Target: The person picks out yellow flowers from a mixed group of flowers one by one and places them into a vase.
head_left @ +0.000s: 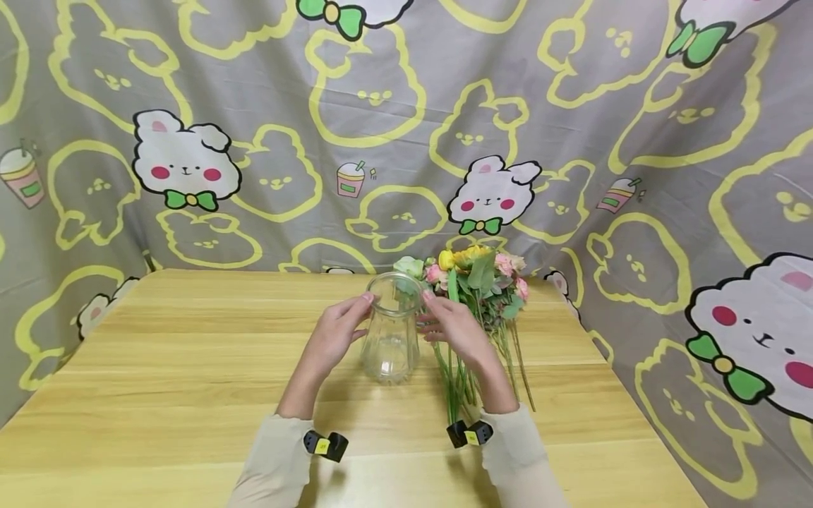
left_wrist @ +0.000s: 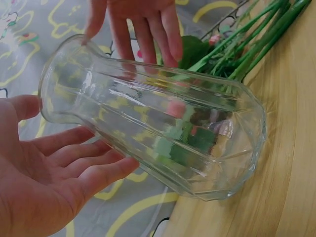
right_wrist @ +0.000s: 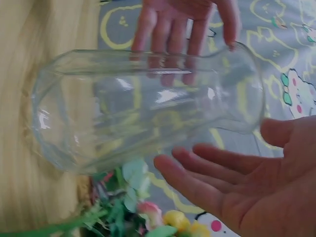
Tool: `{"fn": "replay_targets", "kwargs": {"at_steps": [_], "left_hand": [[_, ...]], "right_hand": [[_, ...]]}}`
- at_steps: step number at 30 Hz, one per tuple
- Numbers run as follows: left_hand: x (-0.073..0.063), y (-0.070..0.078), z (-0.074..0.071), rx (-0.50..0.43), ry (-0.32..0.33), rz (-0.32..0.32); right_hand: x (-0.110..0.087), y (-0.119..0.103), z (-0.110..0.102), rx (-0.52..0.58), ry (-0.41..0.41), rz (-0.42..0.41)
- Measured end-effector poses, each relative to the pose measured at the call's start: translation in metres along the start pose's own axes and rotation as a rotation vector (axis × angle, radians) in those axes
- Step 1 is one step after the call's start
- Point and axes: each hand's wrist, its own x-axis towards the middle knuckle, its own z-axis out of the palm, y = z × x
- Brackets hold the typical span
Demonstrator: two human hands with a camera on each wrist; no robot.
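Observation:
A clear glass vase [head_left: 390, 347] with a flared rim and faceted sides stands upright on the wooden table, between both hands. My left hand [head_left: 333, 333] is at its left side; in the left wrist view the thumb meets the rim and the straight fingers [left_wrist: 106, 173] lie along the glass. On the opposite side is my right hand [head_left: 459, 330], its thumb at the rim. In the right wrist view the right fingers [right_wrist: 217, 190] are extended and spread close beside the glass, not wrapped round it.
Artificial flowers [head_left: 483, 279] in pink, yellow and white lie right of the vase, their green stems [head_left: 454, 384] pointing toward the person, partly behind the right hand. The wooden table [head_left: 190, 367] meets a cartoon-print cloth [head_left: 273, 85] at the back and sides.

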Motion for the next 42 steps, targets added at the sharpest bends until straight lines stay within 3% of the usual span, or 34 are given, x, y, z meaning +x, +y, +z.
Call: {"fn": "replay_targets", "kwargs": {"at_steps": [5,14,19,23,28,34,42], "left_hand": [[0.001,0.001,-0.002,-0.019,-0.014,0.002],[0.002,0.003,-0.003,-0.018,-0.02,-0.006],[0.002,0.003,-0.003,-0.023,-0.025,-0.009],[0.002,0.002,-0.004,-0.019,-0.02,-0.011],[0.001,0.003,-0.003,-0.012,-0.019,-0.012],[0.001,0.003,-0.004,-0.026,-0.024,-0.014],[0.001,0.002,-0.006,-0.043,-0.029,-0.018]], "right_hand": [[-0.005,-0.003,-0.022,-0.177,0.182,-0.041],[-0.002,0.016,-0.057,-0.239,0.536,-0.069],[0.004,0.032,-0.06,-0.306,0.649,-0.089],[0.013,0.047,-0.059,-0.358,0.674,-0.073],[0.018,0.059,-0.059,-0.483,0.634,-0.034],[0.022,0.064,-0.055,-0.562,0.574,0.001],[0.023,0.068,-0.049,-0.618,0.557,0.0]]}}
